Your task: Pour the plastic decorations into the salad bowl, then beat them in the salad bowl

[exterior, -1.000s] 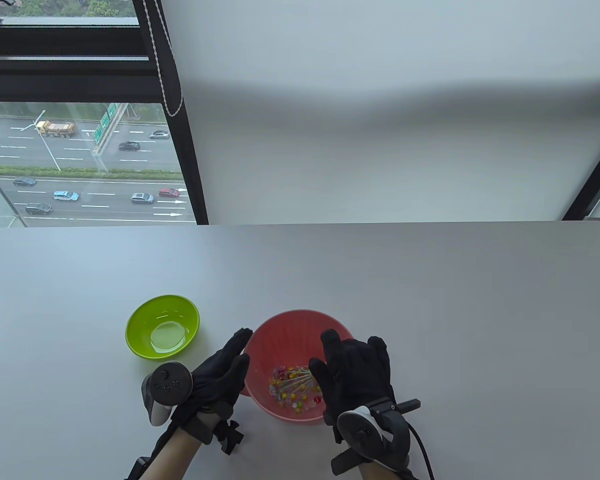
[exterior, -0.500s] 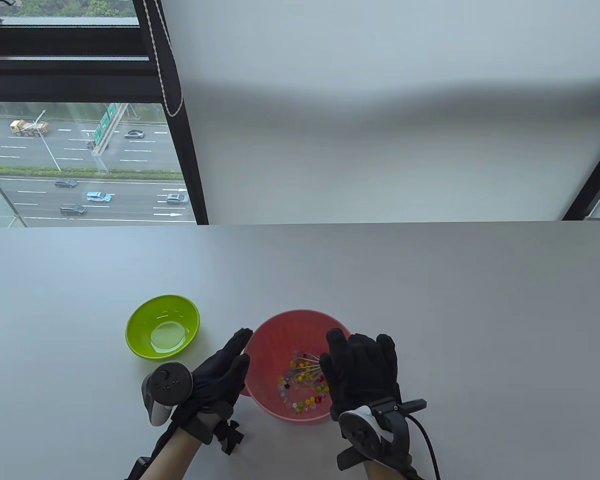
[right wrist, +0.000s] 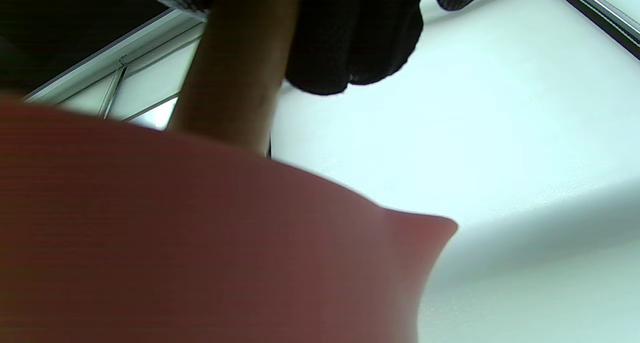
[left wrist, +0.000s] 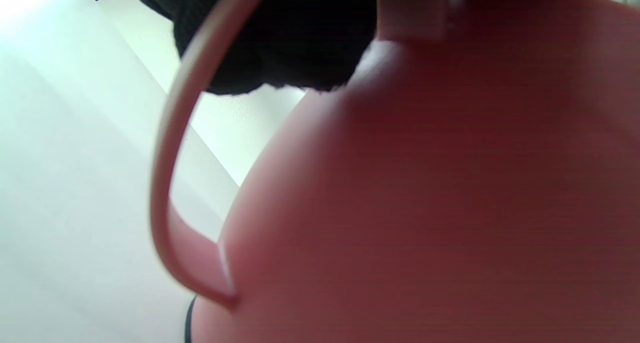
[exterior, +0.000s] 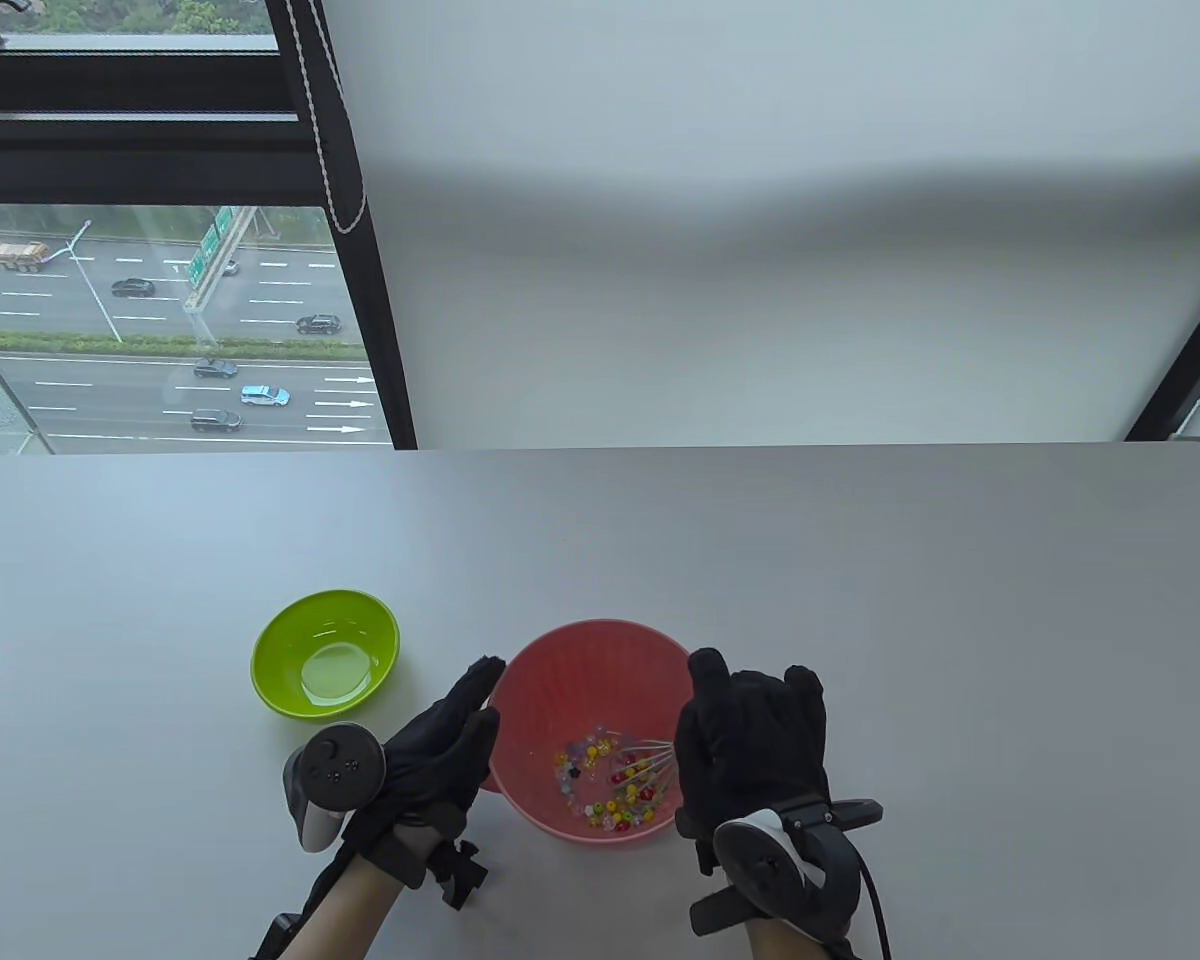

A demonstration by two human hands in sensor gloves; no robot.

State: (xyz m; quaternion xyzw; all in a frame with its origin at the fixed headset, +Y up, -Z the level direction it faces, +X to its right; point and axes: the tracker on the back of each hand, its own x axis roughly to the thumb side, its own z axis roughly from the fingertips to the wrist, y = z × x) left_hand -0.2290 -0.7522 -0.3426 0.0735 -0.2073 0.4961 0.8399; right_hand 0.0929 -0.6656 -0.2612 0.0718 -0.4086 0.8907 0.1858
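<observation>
A pink salad bowl (exterior: pixel 600 632) stands near the table's front edge with several small colourful plastic decorations (exterior: pixel 608 792) scattered on its bottom. My right hand (exterior: pixel 752 730) hovers over the bowl's right rim and grips the handle (right wrist: pixel 235 68) of a wire whisk (exterior: pixel 650 760), whose wires reach down among the decorations. My left hand (exterior: pixel 442 738) lies with straight fingers against the bowl's left outer wall. The bowl's wall (left wrist: pixel 425 193) fills the left wrist view, with a loop handle (left wrist: pixel 167 158) beside it. In the right wrist view the bowl (right wrist: pixel 200 243) is close below.
An empty lime-green bowl (exterior: pixel 325 652) sits to the left of the salad bowl, just beyond my left hand. The grey table (exterior: pixel 860 590) stretches back to a window and a white blind.
My right hand has moved rightward with the whisk, from over the bowl's middle to its right rim. The decorations have shifted and spread. My left hand has stayed put.
</observation>
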